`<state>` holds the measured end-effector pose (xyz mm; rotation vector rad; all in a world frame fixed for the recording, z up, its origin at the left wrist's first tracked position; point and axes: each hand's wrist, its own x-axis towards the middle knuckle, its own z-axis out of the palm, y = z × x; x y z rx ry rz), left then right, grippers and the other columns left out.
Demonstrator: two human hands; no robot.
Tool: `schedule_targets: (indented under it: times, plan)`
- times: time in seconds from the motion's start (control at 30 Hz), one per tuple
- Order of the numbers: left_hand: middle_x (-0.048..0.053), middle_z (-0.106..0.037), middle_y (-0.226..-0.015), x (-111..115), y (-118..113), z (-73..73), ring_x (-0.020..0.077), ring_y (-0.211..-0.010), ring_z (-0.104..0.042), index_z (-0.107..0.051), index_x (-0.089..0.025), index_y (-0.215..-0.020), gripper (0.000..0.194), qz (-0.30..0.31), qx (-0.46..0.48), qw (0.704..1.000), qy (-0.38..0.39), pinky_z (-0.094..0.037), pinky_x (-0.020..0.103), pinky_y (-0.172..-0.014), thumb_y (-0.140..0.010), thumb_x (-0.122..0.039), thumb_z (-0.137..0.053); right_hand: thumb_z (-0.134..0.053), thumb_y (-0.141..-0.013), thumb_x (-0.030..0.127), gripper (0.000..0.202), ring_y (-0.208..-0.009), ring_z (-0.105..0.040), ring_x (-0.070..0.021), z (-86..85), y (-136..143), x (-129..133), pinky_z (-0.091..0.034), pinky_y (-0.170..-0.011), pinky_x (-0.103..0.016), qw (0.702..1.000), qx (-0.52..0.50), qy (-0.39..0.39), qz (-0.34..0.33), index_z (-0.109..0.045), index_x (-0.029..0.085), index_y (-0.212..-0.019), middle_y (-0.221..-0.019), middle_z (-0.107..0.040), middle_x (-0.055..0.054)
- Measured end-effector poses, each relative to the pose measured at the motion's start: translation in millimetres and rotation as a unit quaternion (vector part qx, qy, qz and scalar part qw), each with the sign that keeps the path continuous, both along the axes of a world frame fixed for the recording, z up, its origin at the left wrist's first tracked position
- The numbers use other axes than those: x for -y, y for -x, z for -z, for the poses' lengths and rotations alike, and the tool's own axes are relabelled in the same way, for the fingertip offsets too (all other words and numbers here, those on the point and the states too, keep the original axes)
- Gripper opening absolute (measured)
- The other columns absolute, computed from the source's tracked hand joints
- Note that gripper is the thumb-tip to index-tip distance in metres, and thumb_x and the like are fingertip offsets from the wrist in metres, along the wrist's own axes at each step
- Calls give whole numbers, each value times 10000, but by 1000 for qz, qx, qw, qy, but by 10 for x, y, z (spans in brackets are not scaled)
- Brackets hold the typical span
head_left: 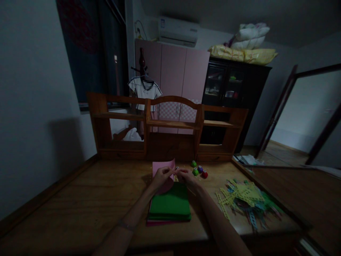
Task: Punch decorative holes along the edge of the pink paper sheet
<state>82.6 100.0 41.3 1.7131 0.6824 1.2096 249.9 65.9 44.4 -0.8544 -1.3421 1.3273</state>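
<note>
A pink sheet stands curled above the desk, pinched at its right edge by my left hand. Close beside it, my right hand has its fingers pressed together at that same edge; what they grip is too small and dark to make out. Below both hands lies a stack of green sheets, with pink ones showing at the bottom. Just right of my right hand sit small round pieces with white tops: a purple piece, a red piece and two green ones, including the nearer green piece.
A loose pile of yellow, green and blue punched-out strips covers the desk's right side. The wooden desk has a raised rim and a shelf unit along its back. A wall borders the left. The room is dim.
</note>
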Motion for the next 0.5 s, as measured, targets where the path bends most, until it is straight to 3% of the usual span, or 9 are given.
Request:
schedule_targets:
  times: [0.27, 0.37, 0.5]
  plan:
    - [-5, -518, -645, 30, 20, -44, 138, -667, -473, -573, -138, -649, 312, -25, 8, 1000, 3, -358, 227, -642, -767, -426, -551, -611, -651, 301, 146, -469, -235, -82, 14, 3, -44, -153, -448, -236, 1000, -20, -11, 5, -556, 169, -616, -541, -349, 47]
    - [-10, -499, -638, 37, 17, -48, 138, -670, -464, -548, -144, -631, 292, -25, 19, 999, 5, -353, 230, -646, -760, -406, -557, -611, -665, 380, 217, -452, -240, -87, -8, -9, -79, -174, -443, -240, 997, -13, -12, 77, -536, 184, -612, -518, -347, 49]
    - [-17, -484, -640, 66, 20, -81, 137, -676, -457, -526, -150, -636, 286, -22, 19, 1000, 0, -345, 232, -651, -772, -401, -548, -626, -676, 501, 360, -454, -303, -101, -27, -72, -123, -205, -445, -244, 968, 40, -51, 243, -489, 192, -553, -494, -369, 41]
